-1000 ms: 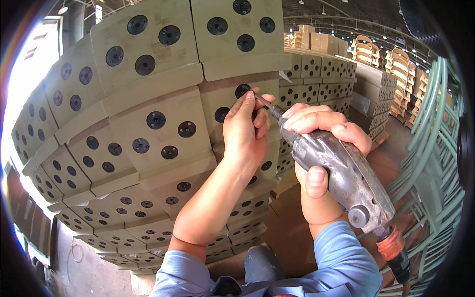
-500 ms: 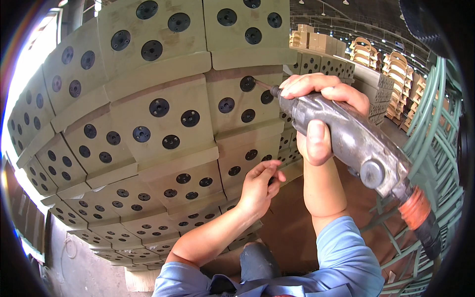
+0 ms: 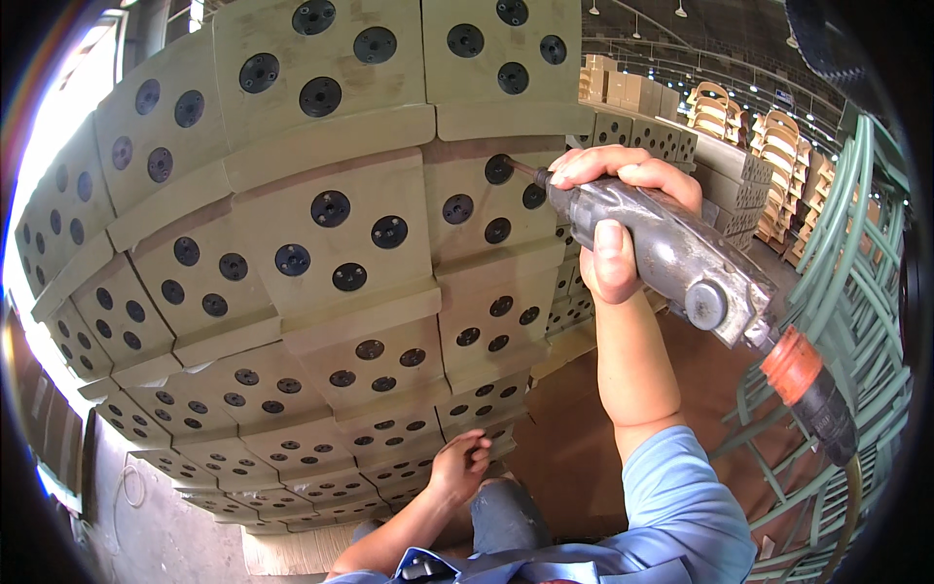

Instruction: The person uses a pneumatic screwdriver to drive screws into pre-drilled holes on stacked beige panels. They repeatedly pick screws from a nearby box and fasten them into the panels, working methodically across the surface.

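Note:
My right hand (image 3: pixel 632 195) is wrapped round a worn grey power screwdriver (image 3: pixel 671 253) with an orange collar and a hose at its rear end. Its thin bit reaches left to a round black disc (image 3: pixel 499 168), and the tip meets the disc's right side. This disc is one of several set in the beige padded block (image 3: pixel 467 195) facing me. Lower down, my left hand (image 3: pixel 460 467) hovers before the bottom rows of the stack, fingers curled in. Whether anything small sits inside them is hidden.
Beige blocks with black discs (image 3: pixel 331 209) rise in a tall stack ahead and to the left. Green metal tube frames (image 3: pixel 846 243) crowd the right side. Behind stand wooden chair parts (image 3: pixel 778 161) and cardboard boxes (image 3: pixel 632 90). A brown sheet (image 3: pixel 564 448) covers the floor below.
My left hand has dropped down and back toward my body, away from the middle rows. The screwdriver's bit stays at the same disc, while its rear end has swung slightly left.

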Tool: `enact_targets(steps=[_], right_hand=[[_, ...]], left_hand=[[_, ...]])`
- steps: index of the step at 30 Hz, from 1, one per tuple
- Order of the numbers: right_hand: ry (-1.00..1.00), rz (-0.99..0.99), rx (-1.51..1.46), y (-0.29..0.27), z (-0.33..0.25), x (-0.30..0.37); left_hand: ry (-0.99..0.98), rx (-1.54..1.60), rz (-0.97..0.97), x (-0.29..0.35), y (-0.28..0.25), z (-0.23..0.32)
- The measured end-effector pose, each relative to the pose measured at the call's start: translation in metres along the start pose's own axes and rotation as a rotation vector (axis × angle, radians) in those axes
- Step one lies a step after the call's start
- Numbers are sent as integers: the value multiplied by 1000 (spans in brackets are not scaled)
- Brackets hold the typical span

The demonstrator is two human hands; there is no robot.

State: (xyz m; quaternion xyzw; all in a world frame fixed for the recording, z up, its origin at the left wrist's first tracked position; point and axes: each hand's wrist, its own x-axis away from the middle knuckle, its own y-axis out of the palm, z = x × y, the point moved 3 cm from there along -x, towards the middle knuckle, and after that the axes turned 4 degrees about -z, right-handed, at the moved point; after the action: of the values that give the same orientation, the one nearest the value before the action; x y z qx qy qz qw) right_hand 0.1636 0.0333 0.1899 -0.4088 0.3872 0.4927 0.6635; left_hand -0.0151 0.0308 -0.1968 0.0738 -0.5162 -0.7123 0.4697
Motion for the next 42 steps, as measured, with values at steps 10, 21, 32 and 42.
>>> enact_targets(steps=[10, 21, 32, 42], right_hand=[[169, 76, 127, -2, -36, 11], [761, 628, -119, -6, -157, 133], [1178, 755, -232, -8, -207, 232], [1237, 832, -451, 31, -251, 301]], left_hand=[[-34, 211, 537, -20, -249, -96], [-142, -68, 205, 18, -273, -90], [-125, -243, 72, 33, -191, -82], [-54, -342, 100, 48, -149, -84]])
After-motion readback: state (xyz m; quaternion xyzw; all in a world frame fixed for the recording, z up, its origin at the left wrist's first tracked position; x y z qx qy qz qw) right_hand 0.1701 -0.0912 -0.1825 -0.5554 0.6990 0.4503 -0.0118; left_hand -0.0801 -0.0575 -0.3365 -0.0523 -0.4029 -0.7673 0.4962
